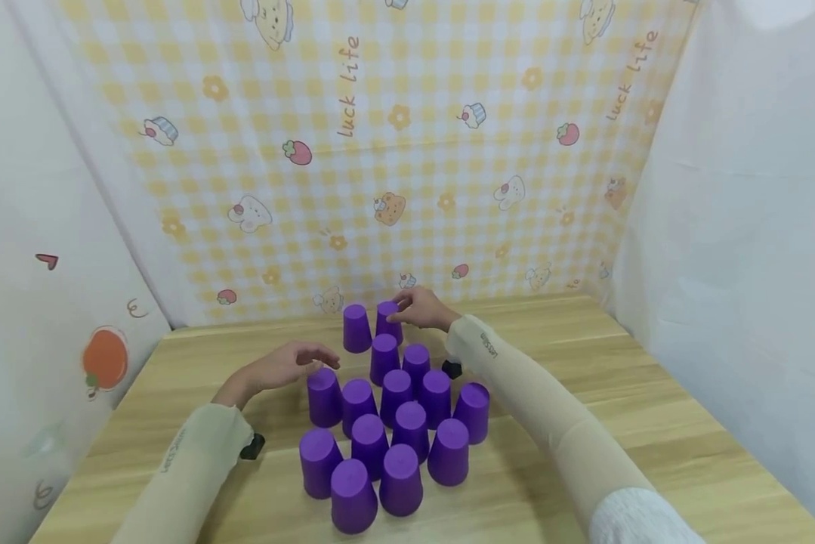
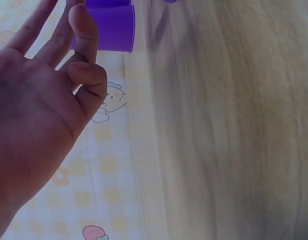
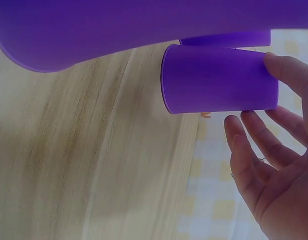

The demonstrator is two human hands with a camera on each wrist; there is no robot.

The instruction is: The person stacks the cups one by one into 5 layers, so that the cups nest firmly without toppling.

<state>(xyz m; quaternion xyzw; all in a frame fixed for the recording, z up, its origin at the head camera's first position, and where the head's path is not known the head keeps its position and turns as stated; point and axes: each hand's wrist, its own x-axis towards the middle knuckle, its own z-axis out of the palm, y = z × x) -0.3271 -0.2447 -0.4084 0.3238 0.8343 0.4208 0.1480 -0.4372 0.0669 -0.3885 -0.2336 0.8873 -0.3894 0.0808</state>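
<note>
Upside-down purple cups stand in a cluster on the wooden table. At the back, my right hand [image 1: 426, 308] grips a purple cup [image 3: 221, 80] near its closed end, thumb on one side and fingertips on the other. Another purple cup [image 1: 356, 329] stands just left of it. My left hand [image 1: 290, 364] holds nothing; its fingers are loosely bent. It hovers beside and partly over the top of the leftmost middle cup [image 1: 325, 399]. In the left wrist view, the left palm [image 2: 33, 110] shows with two cups past its fingertips.
Several more purple cups [image 1: 400, 480] fill the middle and front of the wooden table [image 1: 550, 483]. A yellow checked cloth [image 1: 407, 166] hangs behind the table's back edge. White cloths [image 1: 733, 227] hang on both sides. Small black wrist devices [image 1: 252, 446] sit at the sleeves.
</note>
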